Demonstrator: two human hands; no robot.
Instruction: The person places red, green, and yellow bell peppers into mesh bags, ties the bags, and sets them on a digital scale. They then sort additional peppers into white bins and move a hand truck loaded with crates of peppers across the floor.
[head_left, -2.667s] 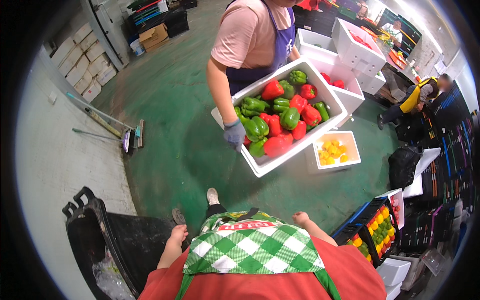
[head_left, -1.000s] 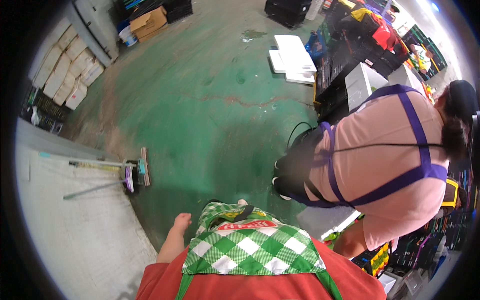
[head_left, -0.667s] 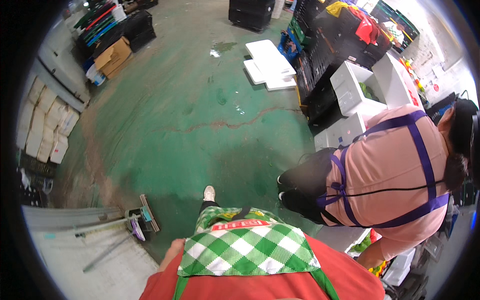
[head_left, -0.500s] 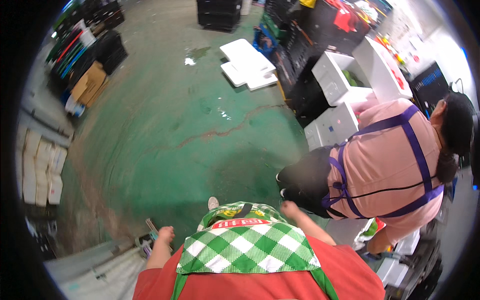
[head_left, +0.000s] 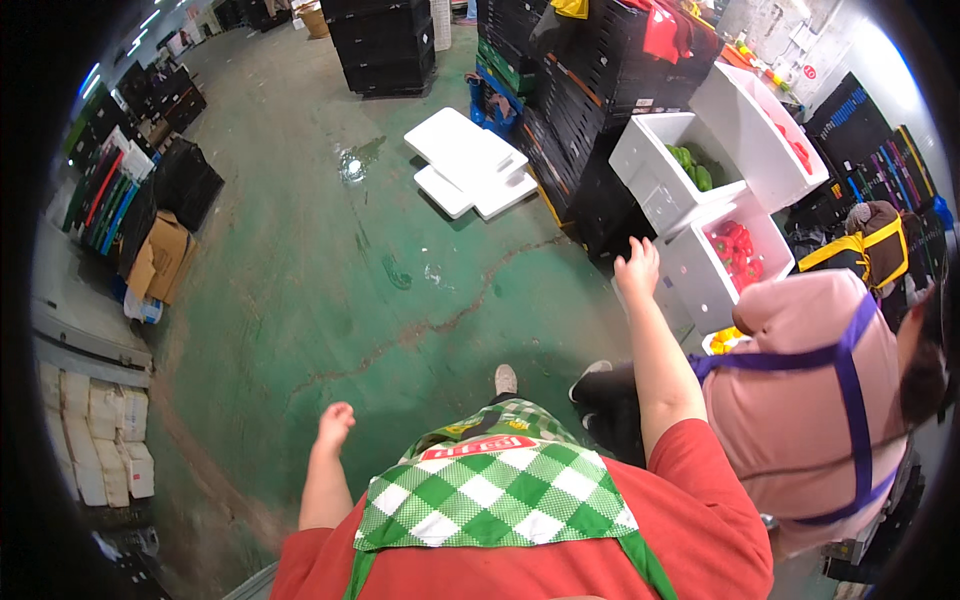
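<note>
My right hand point(head_left: 638, 268) is stretched forward with its fingers apart, holding nothing. It is nearest to the white foam box point(head_left: 688, 265) of red bell peppers point(head_left: 735, 250); whether it touches the box wall cannot be told. Behind that box stands another foam box point(head_left: 640, 165) with green peppers point(head_left: 693, 168). Low at my left side hangs my left hand point(head_left: 337, 425), fingers curled in and no object visible in them. A few yellow peppers point(head_left: 727, 340) show beside the co-worker.
A co-worker point(head_left: 800, 390) in a pink top stands close on my right. White foam lids point(head_left: 470, 160) lie on the wet green floor point(head_left: 300, 270). Black crates point(head_left: 378, 45) are stacked ahead, more point(head_left: 585, 110) by the boxes. A cardboard box point(head_left: 160, 258) sits at left.
My right arm has risen from my side and reached forward toward the foam boxes. The lids and boxes appear nearer as I have moved forward. More of the peppers shows now.
</note>
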